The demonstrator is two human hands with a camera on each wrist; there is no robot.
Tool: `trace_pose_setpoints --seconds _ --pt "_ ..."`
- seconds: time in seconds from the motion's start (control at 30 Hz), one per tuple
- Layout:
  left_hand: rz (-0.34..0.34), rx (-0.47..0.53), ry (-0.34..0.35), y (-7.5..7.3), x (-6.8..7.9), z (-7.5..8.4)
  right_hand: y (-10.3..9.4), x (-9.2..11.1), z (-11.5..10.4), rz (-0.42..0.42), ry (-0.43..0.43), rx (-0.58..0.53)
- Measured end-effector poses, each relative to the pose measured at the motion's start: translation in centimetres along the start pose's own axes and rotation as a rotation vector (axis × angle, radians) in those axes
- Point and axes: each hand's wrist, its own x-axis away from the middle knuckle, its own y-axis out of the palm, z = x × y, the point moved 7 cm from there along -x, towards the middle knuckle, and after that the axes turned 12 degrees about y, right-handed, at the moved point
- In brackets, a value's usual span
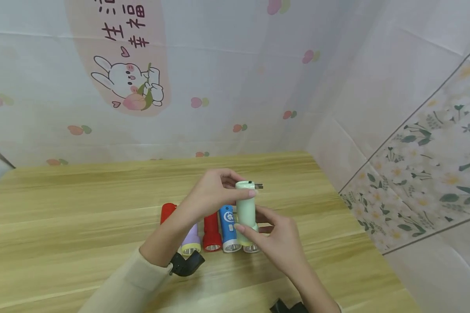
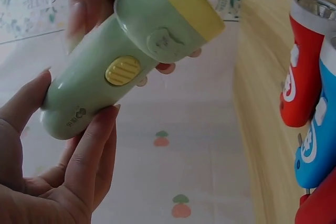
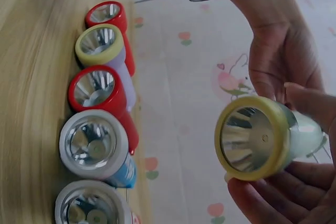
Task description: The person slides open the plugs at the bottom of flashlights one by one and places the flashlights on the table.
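Observation:
A pale green flashlight (image 1: pixel 246 213) with a yellow lens rim (image 3: pixel 224 145) is held above the table between both hands. Thumb and fingers of my left hand (image 1: pixel 215 189) pinch its tail end, where metal plug prongs (image 1: pixel 259 186) stick out to the right. Lower down, my right hand (image 1: pixel 280 237) holds it around the lamp end. The left wrist view shows a yellow ribbed switch (image 2: pixel 123 70) and a small raised figure (image 2: pixel 165 44) on its side. The reflector inside the lens is visible in the right wrist view.
Flashlights lie in a row on the wooden table (image 1: pixel 82 217): a red one (image 1: pixel 167 211), a lilac one (image 1: pixel 191 238), another red one (image 1: pixel 212 232), a blue one (image 1: pixel 229 228) and one mostly hidden behind the held flashlight. Patterned cloth (image 1: pixel 227 78) hangs behind the table.

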Motion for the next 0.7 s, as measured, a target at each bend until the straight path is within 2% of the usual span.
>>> trace_pose_setpoints --seconds 0.17,0.37,0.47,0.7 --pt "-0.027 0.085 -0.023 1.4 -1.0 -0.2 -0.7 0.0 0.7 0.053 0.073 -0.013" --pt "-0.087 0.038 -0.012 2.8 -1.7 -0.4 -1.5 -0.1 1.8 0.101 0.131 0.011" --pt "-0.107 0.055 -0.011 3.5 -1.8 -0.7 -1.9 -0.1 2.5 0.112 0.143 0.018" --pt "-0.042 0.221 -0.111 5.6 -1.8 -3.2 -2.8 -0.1 4.0 0.12 0.16 0.078"
